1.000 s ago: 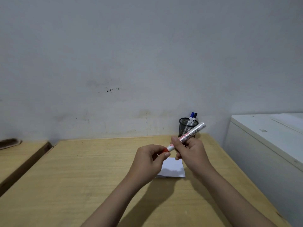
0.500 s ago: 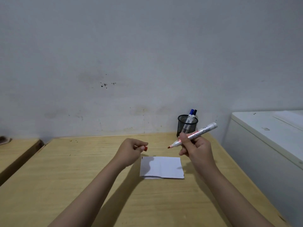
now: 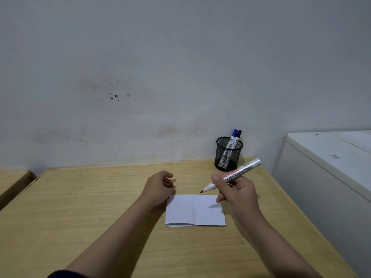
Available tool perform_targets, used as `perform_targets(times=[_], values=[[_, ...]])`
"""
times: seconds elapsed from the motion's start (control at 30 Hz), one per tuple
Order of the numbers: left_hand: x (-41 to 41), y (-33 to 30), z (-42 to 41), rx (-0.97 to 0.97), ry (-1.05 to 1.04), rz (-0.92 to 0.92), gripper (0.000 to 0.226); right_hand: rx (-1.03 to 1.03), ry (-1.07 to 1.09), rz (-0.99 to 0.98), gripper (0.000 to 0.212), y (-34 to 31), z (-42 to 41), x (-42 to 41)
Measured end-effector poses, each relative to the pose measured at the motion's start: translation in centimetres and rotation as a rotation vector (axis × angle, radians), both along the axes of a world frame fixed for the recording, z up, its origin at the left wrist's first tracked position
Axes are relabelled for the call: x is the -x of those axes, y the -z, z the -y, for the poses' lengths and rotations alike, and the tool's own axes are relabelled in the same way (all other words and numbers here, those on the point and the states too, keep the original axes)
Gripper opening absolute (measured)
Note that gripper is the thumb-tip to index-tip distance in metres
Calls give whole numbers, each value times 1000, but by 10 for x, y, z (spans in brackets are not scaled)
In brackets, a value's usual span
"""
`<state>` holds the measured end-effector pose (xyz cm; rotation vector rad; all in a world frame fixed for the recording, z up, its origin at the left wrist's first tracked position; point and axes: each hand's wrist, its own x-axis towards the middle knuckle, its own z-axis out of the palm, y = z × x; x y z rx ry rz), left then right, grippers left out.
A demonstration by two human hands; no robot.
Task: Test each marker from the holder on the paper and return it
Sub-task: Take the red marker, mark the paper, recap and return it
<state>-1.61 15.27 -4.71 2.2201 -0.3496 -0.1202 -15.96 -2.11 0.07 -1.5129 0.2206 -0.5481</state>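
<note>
We note a wooden table (image 3: 84, 215) set against a marked grey wall (image 3: 160, 67), with a white cabinet (image 3: 329, 157) at its right edge and a black mesh holder (image 3: 228, 155) at the far right corner, two capped markers (image 3: 233, 140), one blue and one black, standing tilted inside it. A folded white paper (image 3: 195, 210) lies flat mid-table. The right hand (image 3: 239, 194) grips an uncapped red marker (image 3: 232, 175), tip just above the paper's far edge; the left hand (image 3: 158, 187), curled beside the paper, encloses the red cap (image 3: 171, 185).
</note>
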Motion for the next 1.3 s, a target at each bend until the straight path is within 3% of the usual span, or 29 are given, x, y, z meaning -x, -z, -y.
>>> perform_targets(times=[0.23, 0.4, 0.53, 0.73, 1.3], values=[[35, -2, -32, 214, -71, 30, 8, -157, -86, -24, 19, 8, -20, -22], [54, 11, -51, 27, 136, 123, 8, -211, -137, -150, 18, 19, -43, -48], [51, 20, -50, 0, 171, 225, 9, -110, -152, -268, 23, 30, -57, -69], [49, 29, -49, -45, 196, 357, 28, 19, -111, -252, 28, 46, -68, -81], [46, 27, -51, -76, 203, 373, 29, 117, -145, -214, 31, 56, -67, -84]])
